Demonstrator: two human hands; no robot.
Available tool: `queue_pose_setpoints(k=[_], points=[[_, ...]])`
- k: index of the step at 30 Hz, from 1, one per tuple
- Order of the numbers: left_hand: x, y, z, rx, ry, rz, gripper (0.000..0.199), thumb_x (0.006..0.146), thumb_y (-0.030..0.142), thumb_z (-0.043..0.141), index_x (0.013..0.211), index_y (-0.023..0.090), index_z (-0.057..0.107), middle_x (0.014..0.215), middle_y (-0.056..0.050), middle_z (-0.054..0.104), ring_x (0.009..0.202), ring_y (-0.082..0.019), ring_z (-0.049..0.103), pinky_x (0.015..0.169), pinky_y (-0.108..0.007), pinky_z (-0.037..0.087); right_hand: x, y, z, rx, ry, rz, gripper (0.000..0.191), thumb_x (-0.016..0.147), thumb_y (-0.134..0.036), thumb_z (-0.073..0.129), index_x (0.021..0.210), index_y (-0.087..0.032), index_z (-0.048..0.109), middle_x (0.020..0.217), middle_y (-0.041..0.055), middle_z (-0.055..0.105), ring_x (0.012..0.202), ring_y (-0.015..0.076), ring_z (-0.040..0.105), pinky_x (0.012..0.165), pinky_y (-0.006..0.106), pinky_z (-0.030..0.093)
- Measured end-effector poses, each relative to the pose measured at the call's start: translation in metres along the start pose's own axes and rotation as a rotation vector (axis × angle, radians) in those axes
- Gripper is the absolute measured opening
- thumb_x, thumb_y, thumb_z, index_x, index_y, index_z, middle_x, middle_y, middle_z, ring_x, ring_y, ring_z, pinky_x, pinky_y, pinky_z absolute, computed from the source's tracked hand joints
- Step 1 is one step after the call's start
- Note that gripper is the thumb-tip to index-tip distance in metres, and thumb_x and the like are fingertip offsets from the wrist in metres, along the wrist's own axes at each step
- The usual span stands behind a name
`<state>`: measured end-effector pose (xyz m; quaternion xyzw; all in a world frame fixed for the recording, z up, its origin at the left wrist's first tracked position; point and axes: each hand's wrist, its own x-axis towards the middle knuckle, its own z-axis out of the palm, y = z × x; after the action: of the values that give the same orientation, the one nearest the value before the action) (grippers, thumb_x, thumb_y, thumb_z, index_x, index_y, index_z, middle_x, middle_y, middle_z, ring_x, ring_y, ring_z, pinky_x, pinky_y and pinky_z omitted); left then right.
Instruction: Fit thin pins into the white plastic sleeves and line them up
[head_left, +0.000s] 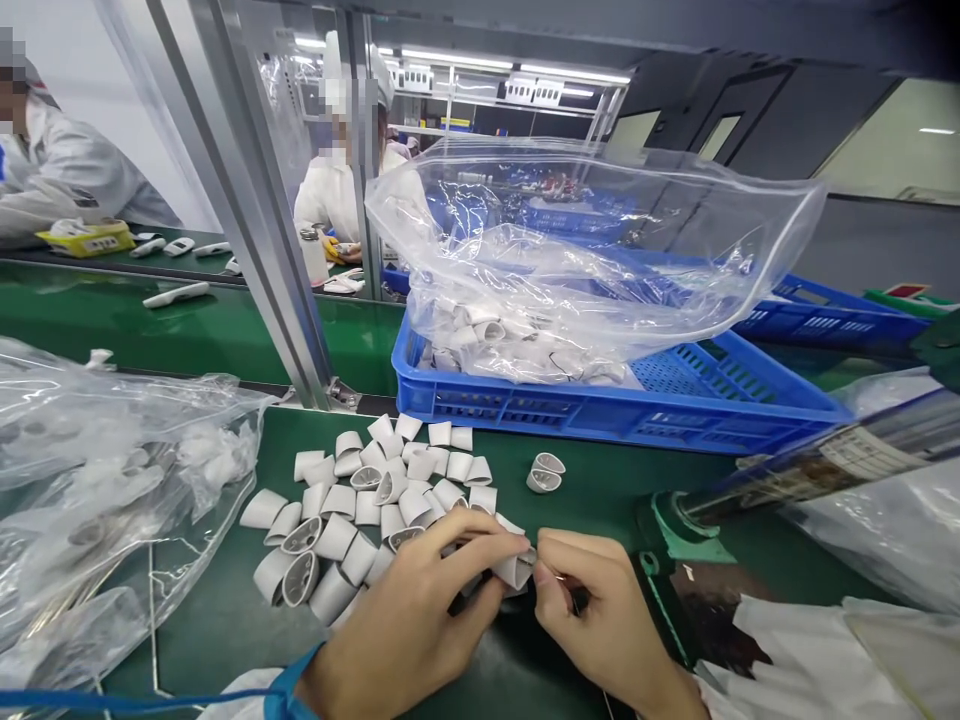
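My left hand (427, 600) is closed round a white hollow part (512, 570), whose open end faces right. Just beside it, my right hand (592, 600) pinches something thin and metallic at the part's opening; its shape is mostly hidden by the fingers. Many similar white sleeve-like parts (337, 537) lie heaped on the green mat, left of and behind my left hand. Two more such parts (546, 473) sit together on the mat, behind my hands. A blue band circles my left wrist.
Behind the heap stands a blue crate (525, 405) holding a clear plastic bag (600, 260) with white parts. Another clear bag (112, 500) lies at left. At right are a green metal fixture (686, 535) and a slanted tube. Two people work across the green belt.
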<state>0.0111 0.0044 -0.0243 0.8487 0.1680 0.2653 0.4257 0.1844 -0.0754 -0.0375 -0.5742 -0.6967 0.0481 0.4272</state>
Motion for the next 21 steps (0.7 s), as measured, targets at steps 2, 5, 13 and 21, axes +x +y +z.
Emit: queue_pose_setpoints(k=[2, 5, 13, 21], points=[[0.0002, -0.0005, 0.0000, 0.007, 0.009, 0.008, 0.048, 0.091, 0.001, 0.051, 0.125, 0.033, 0.059, 0.117, -0.001, 0.062, 0.107, -0.015, 0.061, 0.095, -0.025, 0.050, 0.0001, 0.0007, -0.0003, -0.008, 0.008, 0.006, 0.034, 0.087, -0.011, 0.043, 0.061, -0.019, 0.023, 0.052, -0.0048, 0.029, 0.044, 0.0073, 0.032, 0.044, 0.022, 0.021], [0.0004, -0.0014, 0.0007, 0.022, 0.015, 0.020, 0.048, 0.091, 0.000, 0.051, 0.125, 0.033, 0.059, 0.116, -0.001, 0.063, 0.107, -0.015, 0.061, 0.094, -0.024, 0.050, -0.0002, 0.0017, -0.0009, -0.015, -0.005, 0.016, 0.035, 0.088, -0.012, 0.044, 0.061, -0.019, 0.023, 0.051, -0.0049, 0.029, 0.044, 0.0072, 0.032, 0.044, 0.022, 0.022], [-0.0002, -0.0033, 0.0029, 0.065, 0.047, 0.017, 0.041, 0.091, 0.003, 0.053, 0.122, 0.028, 0.060, 0.115, -0.002, 0.064, 0.106, -0.015, 0.062, 0.094, -0.024, 0.051, -0.0001, 0.0007, -0.0033, -0.018, -0.020, 0.003, 0.035, 0.088, -0.012, 0.044, 0.061, -0.018, 0.023, 0.052, -0.0052, 0.028, 0.044, 0.0066, 0.032, 0.044, 0.021, 0.022], [-0.0016, -0.0052, 0.0001, 0.110, 0.034, 0.031, 0.042, 0.092, 0.004, 0.051, 0.124, 0.029, 0.060, 0.116, -0.002, 0.064, 0.107, -0.016, 0.063, 0.094, -0.026, 0.052, 0.0017, 0.0016, -0.0013, 0.009, -0.090, 0.057, 0.032, 0.085, -0.012, 0.042, 0.062, -0.019, 0.020, 0.053, -0.0048, 0.027, 0.045, 0.0076, 0.030, 0.043, 0.022, 0.020]])
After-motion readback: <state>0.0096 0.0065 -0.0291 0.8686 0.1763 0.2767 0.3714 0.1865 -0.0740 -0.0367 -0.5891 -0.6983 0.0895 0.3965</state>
